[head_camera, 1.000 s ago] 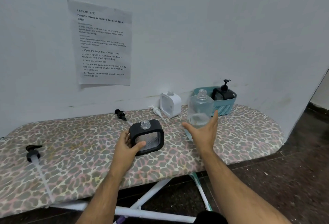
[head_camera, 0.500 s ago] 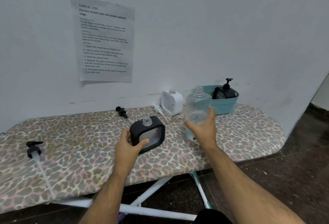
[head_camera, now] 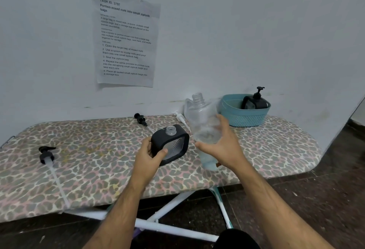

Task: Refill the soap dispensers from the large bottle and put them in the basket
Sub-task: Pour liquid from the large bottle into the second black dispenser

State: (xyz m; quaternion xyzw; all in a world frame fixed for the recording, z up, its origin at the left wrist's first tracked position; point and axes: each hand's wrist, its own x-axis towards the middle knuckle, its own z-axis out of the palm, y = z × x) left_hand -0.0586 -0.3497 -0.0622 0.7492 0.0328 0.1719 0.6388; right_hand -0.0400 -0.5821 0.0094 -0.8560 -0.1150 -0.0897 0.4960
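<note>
My left hand (head_camera: 150, 154) grips the left side of an uncapped square black dispenser (head_camera: 170, 143) standing on the ironing board (head_camera: 98, 161). The large clear bottle (head_camera: 203, 122), open at the neck, is lifted off the board and tilted left, held round its lower half by my right hand (head_camera: 223, 146). It blurs and mostly hides a white dispenser behind it. A teal basket (head_camera: 245, 117) at the back right holds another black dispenser (head_camera: 254, 101) with its pump on.
Loose pumps lie on the board: a black one with a long tube (head_camera: 46, 154) at the left, a small black one (head_camera: 140, 119) and a white one (head_camera: 178, 117) near the wall. A paper sheet (head_camera: 126, 37) hangs on the wall. The board's right end drops to dark floor.
My right hand closed round the large bottle, lifted it off the board and tipped it left toward the black dispenser. My left hand kept its grip on the black dispenser.
</note>
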